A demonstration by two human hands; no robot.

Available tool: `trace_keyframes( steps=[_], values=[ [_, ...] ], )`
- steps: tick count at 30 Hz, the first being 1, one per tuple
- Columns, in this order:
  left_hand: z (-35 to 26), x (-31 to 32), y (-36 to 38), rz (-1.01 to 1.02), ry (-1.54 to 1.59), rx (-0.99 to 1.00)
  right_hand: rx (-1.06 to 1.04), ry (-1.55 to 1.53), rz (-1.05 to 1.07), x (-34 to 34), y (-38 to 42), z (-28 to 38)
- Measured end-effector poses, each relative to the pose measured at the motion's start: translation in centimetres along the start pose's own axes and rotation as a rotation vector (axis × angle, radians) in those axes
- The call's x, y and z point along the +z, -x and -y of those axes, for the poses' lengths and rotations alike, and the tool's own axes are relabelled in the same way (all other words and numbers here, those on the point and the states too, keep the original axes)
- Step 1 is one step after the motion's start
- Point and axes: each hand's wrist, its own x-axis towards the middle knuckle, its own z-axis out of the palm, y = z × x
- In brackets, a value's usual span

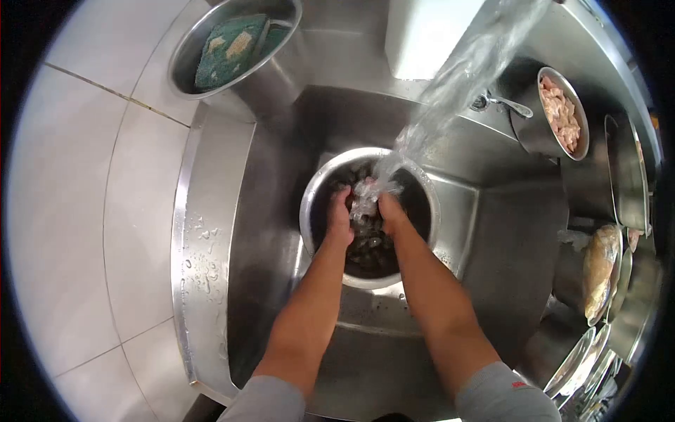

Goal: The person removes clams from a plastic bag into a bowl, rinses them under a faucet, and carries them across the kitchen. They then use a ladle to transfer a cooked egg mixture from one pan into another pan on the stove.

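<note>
Head view: no legible writing.

bowl rim (309, 211) hemming sides, water stream (450, 91) overhead

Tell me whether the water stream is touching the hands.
Touching. Head view shows the water stream splashing onto the left hand and right hand over the steel bowl.

Steel sink (281, 141) w/ 1 bowl (313, 190) in it.
</note>
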Motion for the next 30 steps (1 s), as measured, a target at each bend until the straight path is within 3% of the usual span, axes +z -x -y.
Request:
trace_keyframes(
  steps=[1, 2, 4, 5, 6, 7, 8, 10, 11, 12, 13, 14, 16, 18, 19, 20, 22, 24, 26, 27, 28, 30],
  values=[
    [-1.5, 1.1, 1.8, 0.016, -0.012, 0.030, 0.030, -0.047, 0.138, 0.5, 1.2, 1.2],
    [-2.6, 1.3, 3.4, 0.015, -0.015, 0.025, 0.033, -0.051, 0.134, 0.0, 2.1, 1.5],
    [-4.6, 1.4, 6.6, 0.082, -0.527, 0.067, -0.304, 0.434, 0.300, -1.6, 3.9, 2.0],
    [-5.3, 2.4, 8.9, 0.005, -0.904, 0.076, -0.310, 0.434, 0.301, -1.8, 5.1, 1.6],
    [-3.8, 1.8, 9.3, 0.005, -0.903, 0.080, -0.231, 0.682, -0.063, -2.1, 6.6, 0.7],
    [-1.3, 0.6, 9.2, -0.183, -0.720, 0.012, -0.134, 0.913, -0.435, -2.3, 7.5, -0.2],
    [0.8, -0.6, 8.5, -0.367, -0.535, -0.055, -0.128, 0.911, -0.434, -2.7, 6.3, -1.9],
    [2.8, -2.2, 6.1, -0.381, -0.371, -0.084, 0.018, 0.339, -0.581, -3.8, 2.1, -5.9],
    [3.1, -2.5, 4.6, -0.373, -0.204, -0.067, -0.104, 0.255, -0.511, -3.0, 2.0, -5.3],
    [3.1, -2.6, 3.6, -0.368, -0.039, -0.051, -0.099, 0.252, -0.512, -2.3, 2.2, -5.0],
    [1.6, 0.5, 4.1, -0.649, -0.102, -0.093, -0.083, 0.130, -0.418, -1.7, 2.1, -4.0],
    [0.4, 1.5, 3.3, -0.638, -0.102, -0.088, -0.071, 0.011, -0.324, -1.4, 1.5, -3.0],
    [-0.4, 1.3, 3.2, -0.253, 0.028, -0.180, 0.062, -0.112, -0.215, -2.7, -1.3, -3.5],
    [-0.5, 1.2, 2.7, -0.192, 0.094, -0.090, 0.088, -0.185, 0.100, -2.9, -3.8, -4.3],
    [-0.9, 0.8, 2.5, -0.095, 0.001, -0.033, 0.030, -0.131, 0.088, -0.9, 1.4, -0.6],
    [-1.2, 0.4, 2.5, 0.004, -0.089, 0.020, 0.025, -0.132, 0.082, -1.3, 1.8, -0.2],
    [-1.7, 0.0, 4.5, 0.090, -0.110, 0.042, -0.198, 0.143, 0.358, -2.2, 2.5, 0.2],
    [-3.5, 1.9, 9.3, -0.104, -0.888, 0.154, -0.219, 0.255, 0.242, -2.0, 5.5, 0.4],
    [-2.1, 0.8, 9.4, -0.173, -0.747, 0.083, -0.103, 0.701, -0.427, -1.1, 7.8, 0.2],
    [-1.8, 0.3, 8.6, -0.269, -0.488, -0.029, -0.142, 0.574, -0.562, -2.3, 4.8, -3.2],
    [-1.2, -0.7, 7.6, -0.360, -0.227, -0.141, -0.137, 0.570, -0.560, -2.7, 3.3, -4.0],
    [0.0, -2.0, 4.3, -0.340, -0.173, -0.058, 0.040, 0.101, -0.454, -2.7, 0.8, -4.1]
  ],
)
